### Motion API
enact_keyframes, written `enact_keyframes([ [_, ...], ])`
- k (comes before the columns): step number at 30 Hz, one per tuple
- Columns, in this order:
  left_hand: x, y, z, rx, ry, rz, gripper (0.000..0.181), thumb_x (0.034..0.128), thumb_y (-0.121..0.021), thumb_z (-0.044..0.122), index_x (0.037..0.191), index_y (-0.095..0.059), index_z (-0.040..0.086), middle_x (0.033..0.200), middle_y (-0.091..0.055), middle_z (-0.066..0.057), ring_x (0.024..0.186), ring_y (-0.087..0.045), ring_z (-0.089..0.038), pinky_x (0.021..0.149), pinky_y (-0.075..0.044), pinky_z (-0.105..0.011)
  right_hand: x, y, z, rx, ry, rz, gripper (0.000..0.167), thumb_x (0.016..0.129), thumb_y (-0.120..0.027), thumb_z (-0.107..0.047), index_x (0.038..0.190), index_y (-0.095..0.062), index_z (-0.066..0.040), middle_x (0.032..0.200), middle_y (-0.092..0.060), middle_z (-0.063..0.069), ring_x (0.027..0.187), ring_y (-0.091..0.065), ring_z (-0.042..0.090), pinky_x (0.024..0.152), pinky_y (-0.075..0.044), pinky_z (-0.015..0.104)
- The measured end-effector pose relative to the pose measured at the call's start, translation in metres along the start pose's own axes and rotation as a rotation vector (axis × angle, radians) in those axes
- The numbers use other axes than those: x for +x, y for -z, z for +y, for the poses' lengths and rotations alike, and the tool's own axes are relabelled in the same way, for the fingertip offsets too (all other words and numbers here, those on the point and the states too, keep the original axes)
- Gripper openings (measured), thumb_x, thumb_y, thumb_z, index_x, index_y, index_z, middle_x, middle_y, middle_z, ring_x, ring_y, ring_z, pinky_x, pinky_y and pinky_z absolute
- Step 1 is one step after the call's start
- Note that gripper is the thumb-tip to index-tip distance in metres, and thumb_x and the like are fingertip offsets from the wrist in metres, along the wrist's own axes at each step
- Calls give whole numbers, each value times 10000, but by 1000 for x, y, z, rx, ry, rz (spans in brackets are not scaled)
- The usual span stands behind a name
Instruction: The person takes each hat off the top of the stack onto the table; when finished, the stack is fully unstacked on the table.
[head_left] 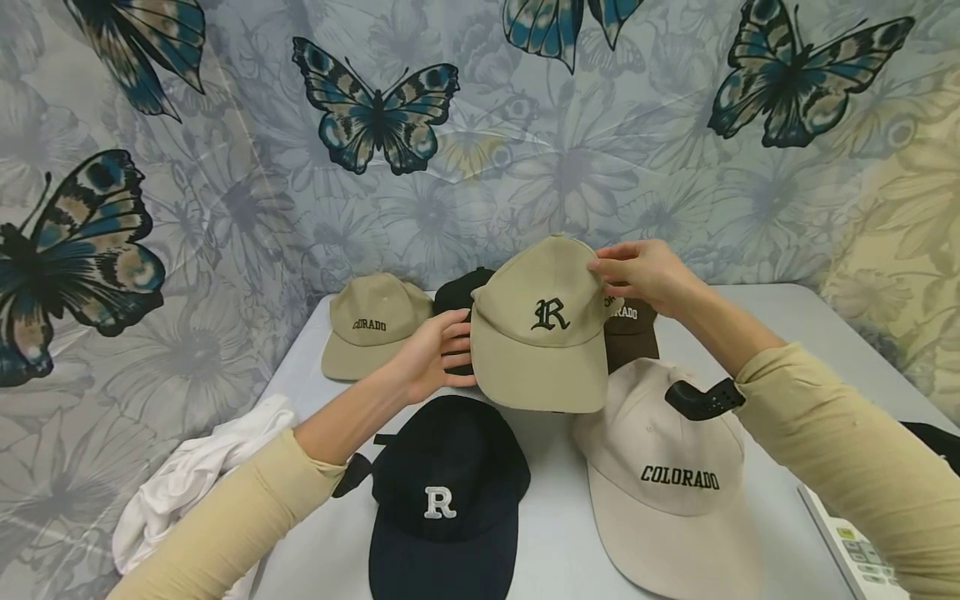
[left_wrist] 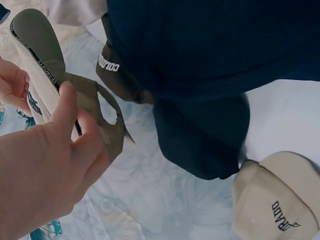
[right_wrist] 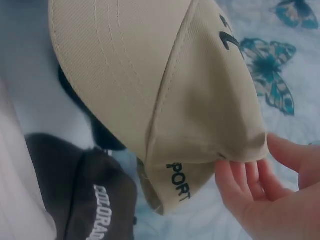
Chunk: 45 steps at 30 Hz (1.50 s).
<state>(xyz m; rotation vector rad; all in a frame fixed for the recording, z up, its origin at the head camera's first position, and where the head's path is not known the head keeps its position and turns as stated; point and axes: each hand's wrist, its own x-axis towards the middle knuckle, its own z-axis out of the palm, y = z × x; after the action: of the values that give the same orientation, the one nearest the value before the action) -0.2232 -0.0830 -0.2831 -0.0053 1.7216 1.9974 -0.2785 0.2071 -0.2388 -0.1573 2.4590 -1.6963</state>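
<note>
A beige cap (head_left: 540,321) with a black gothic R is held upright above the table, its front and brim facing me. My left hand (head_left: 431,354) grips the cap's left side. In the left wrist view the thumb of that hand (left_wrist: 55,145) lies by the cap's inner band. My right hand (head_left: 648,271) pinches the upper right side of the crown between thumb and fingers. From the right wrist view, "PORT" lettering shows on the cap's back part (right_wrist: 180,180). Below it lie a navy cap (head_left: 450,475) with a white R and a cream cap (head_left: 675,450) reading COLORADO.
Behind stand a beige Colorado cap (head_left: 378,321), a black cap (head_left: 461,292) and a brown cap (head_left: 633,333), the latter two partly hidden. White cloth (head_left: 202,475) lies at the left edge of the white table (head_left: 757,325). A keypad device (head_left: 855,542) sits at right.
</note>
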Motion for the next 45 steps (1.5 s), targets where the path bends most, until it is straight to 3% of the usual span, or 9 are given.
enact_keyframes([
  [4,8,-7,6,5,4,15,578,1007,-393,400,1456,-318,45,1430,-373,-173,1301,-376,-332,989,-395,-446,4,8,-2,-11,-7,23,548,961,-588,-226,1364,-395,92,1243,-446,128,921,-555,57,879,-489,255],
  [15,35,-28,16,1,-4,51,556,1003,-423,415,1422,-371,53,1359,-438,-183,1231,-444,-339,927,-445,-463,13,35,-2,-38,-29,29,616,961,-586,-219,1423,-315,84,1272,-405,126,859,-552,-27,901,-474,256],
  [24,55,-50,24,19,-11,67,561,1003,-423,420,1427,-382,55,1369,-435,-169,1240,-442,-327,923,-445,-459,16,59,-1,-69,-24,38,636,953,-593,-241,1419,-309,85,1162,-473,60,819,-572,-60,897,-472,234],
  [32,72,-70,28,27,-20,76,563,995,-439,425,1415,-401,53,1301,-462,-162,1206,-463,-324,900,-459,-460,17,85,1,-77,-50,25,733,942,-599,-301,1462,-228,59,1225,-411,65,828,-556,-70,911,-463,235],
  [38,83,-85,30,7,-12,62,578,996,-441,433,1438,-377,66,1378,-419,-175,1231,-449,-335,922,-436,-462,17,102,4,-60,-64,58,730,901,-647,-331,1435,-292,17,1185,-410,28,811,-572,-67,861,-485,207],
  [45,96,-107,29,-7,-25,65,562,985,-460,440,1400,-433,61,1293,-487,-169,1166,-494,-340,885,-461,-449,15,128,10,-45,-79,85,771,857,-698,-337,1440,-303,-22,1186,-394,-1,799,-583,-65,813,-499,186],
])
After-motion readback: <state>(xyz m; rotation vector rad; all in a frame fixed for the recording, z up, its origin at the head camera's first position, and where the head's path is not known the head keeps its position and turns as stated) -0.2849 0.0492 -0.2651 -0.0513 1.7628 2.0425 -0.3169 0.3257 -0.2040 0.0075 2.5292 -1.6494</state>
